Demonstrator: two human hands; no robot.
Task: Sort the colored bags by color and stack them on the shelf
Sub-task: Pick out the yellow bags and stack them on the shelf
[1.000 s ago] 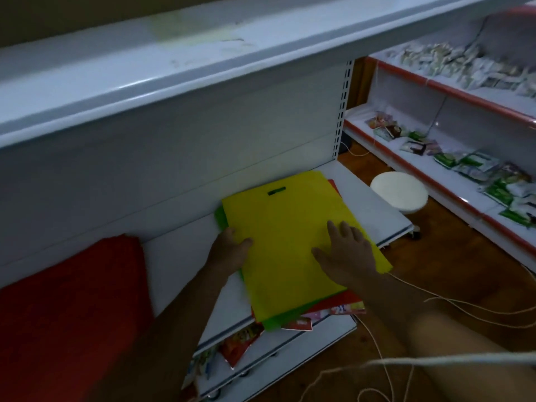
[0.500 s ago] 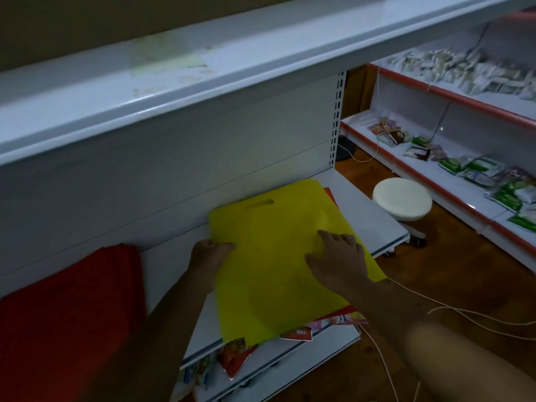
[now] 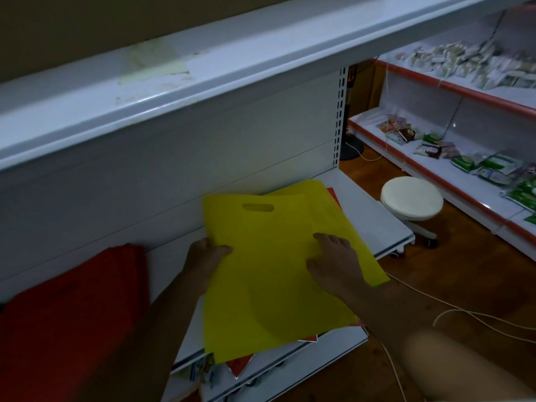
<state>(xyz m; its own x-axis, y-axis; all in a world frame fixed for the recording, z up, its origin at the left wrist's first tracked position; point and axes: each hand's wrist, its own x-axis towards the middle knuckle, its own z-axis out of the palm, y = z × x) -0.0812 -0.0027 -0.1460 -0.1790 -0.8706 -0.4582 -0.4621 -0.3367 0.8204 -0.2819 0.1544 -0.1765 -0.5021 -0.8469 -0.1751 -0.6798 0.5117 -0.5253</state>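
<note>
Top yellow bag (image 3: 269, 274) now slid left off pile, second yellow exposed; left hand (image 3: 204, 258) pinches edge, right hand (image 3: 336, 256) flat, pressing. Yellow separation underway.

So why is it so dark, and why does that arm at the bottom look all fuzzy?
Head view: dim light, shadow under the white metal shelf; the flat yellow fabric bag stays bright; the right forearm is too near the camera, so blurred; wide lens bends shelf edges.

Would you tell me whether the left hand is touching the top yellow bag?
Touching: the head view shows the left hand gripping the yellow bag's left edge.
</note>
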